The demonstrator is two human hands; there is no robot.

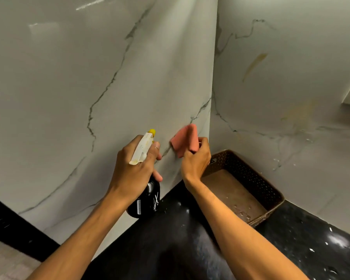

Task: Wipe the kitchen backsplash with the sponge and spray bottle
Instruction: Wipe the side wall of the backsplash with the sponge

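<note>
My left hand [136,168] grips a black spray bottle [146,201] by its neck, a finger over the trigger. Its white head with a yellow nozzle [144,146] points at the white marble backsplash [113,81]. Just to the right, my right hand [196,160] pinches a folded pink sponge cloth [185,139] and holds it against the backsplash, low down near the inner corner of the two walls.
A brown perforated basket [271,190] stands on the black speckled countertop [301,243] in the corner, right behind my right forearm. The right wall panel [291,98] carries yellowish streaks and water drops. A black edge and floor show at lower left.
</note>
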